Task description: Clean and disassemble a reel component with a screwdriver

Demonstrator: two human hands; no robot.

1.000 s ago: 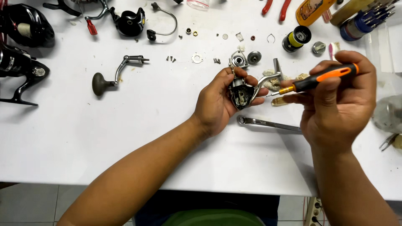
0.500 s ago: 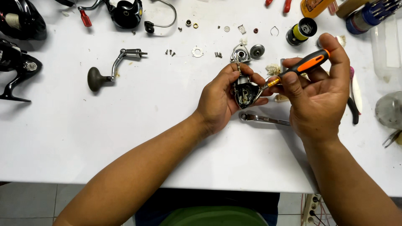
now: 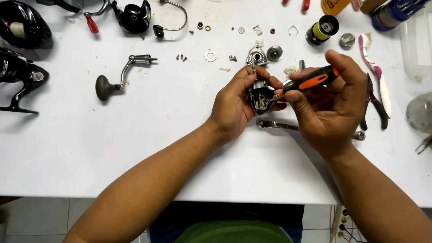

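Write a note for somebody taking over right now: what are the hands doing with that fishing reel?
Left hand: holds the opened reel body above the white table.
Right hand: holds an orange-and-black screwdriver, tip at the reel body's open side.
Done: reel stripped; crank handle, side cover, screws and a washer lie on the table.
Left: the reel body is still open, parts not refitted. A wrench lies under the hands, pliers to the right.

A white table point(image 3: 135, 148) carries scattered parts. Taking the crank handle point(image 3: 118, 74) as landmark: small screws point(image 3: 182, 57) and a washer plate point(image 3: 210, 56) lie to its right, a wrench point(image 3: 288, 126) farther right, dark reels point(image 3: 20, 54) left.
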